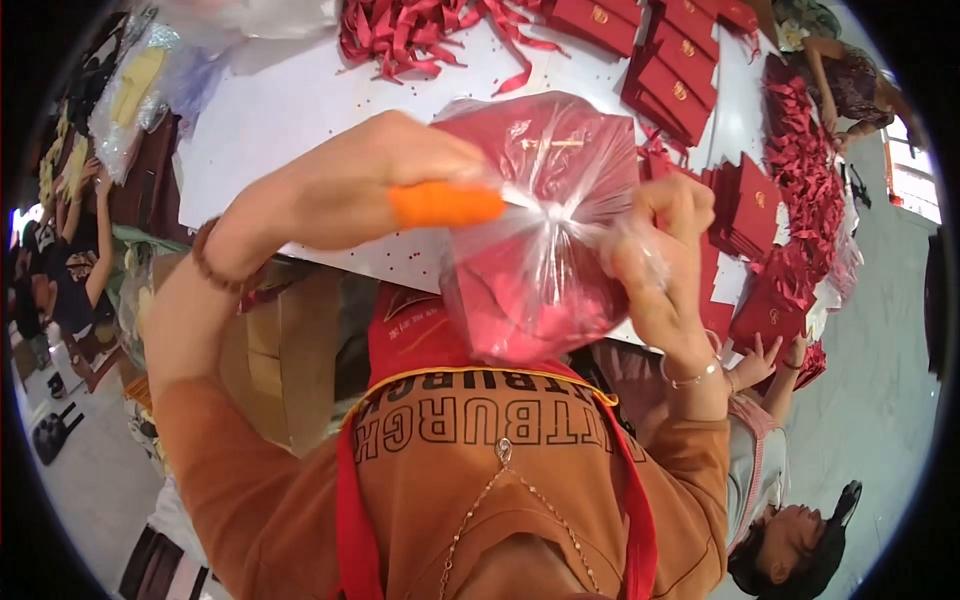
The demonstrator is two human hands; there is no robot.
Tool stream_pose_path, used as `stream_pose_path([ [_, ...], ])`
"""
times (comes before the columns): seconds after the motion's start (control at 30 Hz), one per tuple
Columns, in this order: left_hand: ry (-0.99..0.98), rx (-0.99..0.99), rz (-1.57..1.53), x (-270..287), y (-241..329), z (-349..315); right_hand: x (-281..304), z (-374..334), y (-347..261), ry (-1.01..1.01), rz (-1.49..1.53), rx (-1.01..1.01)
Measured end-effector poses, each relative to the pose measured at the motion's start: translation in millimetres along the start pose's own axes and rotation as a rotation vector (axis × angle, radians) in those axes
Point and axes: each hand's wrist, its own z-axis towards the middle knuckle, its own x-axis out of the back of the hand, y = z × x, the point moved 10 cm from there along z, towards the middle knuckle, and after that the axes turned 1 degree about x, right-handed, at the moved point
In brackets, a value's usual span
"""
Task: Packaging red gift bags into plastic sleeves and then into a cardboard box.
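Beaded necklace and brown shirt lie closest to the lens in the head view, with a red apron beyond. Clear bag of red goods sits over the near edge of the white table; whether its base bears on the table cannot be told. Film gathers at a white knot on the bag's camera-facing side. Left hand, motion-blurred, grips film left of the knot, an orange cover on one finger; right hand pinches bunched film on the right. Red ribbons lie toward the table's far edge, gold-marked red pouches toward its far right corner. Judgement: step in hand is tightening the knot. Pull both tails evenly and outward, seat the knot close to the contents, press out trapped air, avoid jerks: thin film could tear.
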Motion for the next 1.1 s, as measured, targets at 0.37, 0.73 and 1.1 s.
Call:
stream_pose_path([
  [0.37, 0.158, -0.08, -0.533, -3, -88, -27, -70, -51, 74, -0.041, 0.822, -0.594],
  [0.73, 0.727, -0.288, -0.714, -10, -30, -60, -12, -40, -38, 0.059, 0.348, 0.299],
  [1.1, 0.182, -0.18, -1.078, -52, 11, -23, -33, -43, -75, -0.37, 0.536, 0.372],
])
